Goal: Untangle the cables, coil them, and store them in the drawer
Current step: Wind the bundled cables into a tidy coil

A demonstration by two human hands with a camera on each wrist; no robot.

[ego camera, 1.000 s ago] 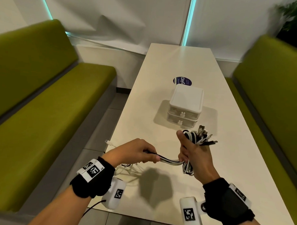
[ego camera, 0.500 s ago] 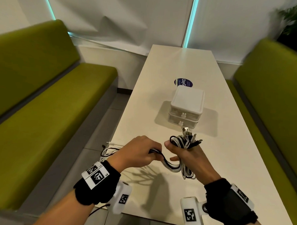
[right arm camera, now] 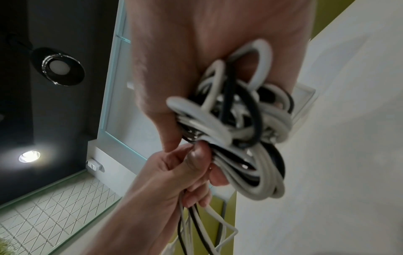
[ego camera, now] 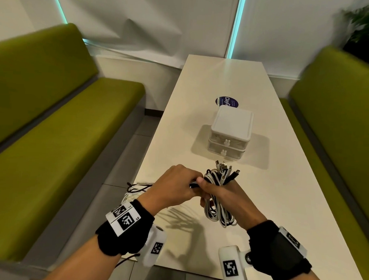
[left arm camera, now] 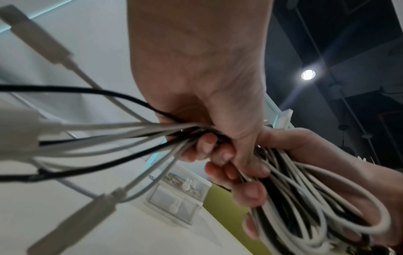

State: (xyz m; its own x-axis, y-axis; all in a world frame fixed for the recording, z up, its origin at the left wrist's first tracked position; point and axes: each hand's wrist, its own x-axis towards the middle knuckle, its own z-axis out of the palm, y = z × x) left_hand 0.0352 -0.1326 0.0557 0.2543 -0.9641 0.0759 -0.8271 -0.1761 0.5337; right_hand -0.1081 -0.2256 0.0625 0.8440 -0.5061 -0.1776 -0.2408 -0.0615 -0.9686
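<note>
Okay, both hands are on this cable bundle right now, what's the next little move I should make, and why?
Probably wrap the loose tails once more around the coil. The right hand grips the looped cable bundle, while the left hand grips the strands beside it, and their free ends trail off the table edge. Both drawers of the drawer box look shut, so storing comes later.

Your left hand (ego camera: 173, 185) and right hand (ego camera: 223, 193) are bare. Each wrist has a thick black band (ego camera: 124, 232) around it. On each band sits a white tag (ego camera: 125, 218) with black square marks. A white camera block (ego camera: 155, 246) sticks out under each wrist, and it has a square mark too. A thin black wire (ego camera: 126, 260) hangs by your left arm.
</note>
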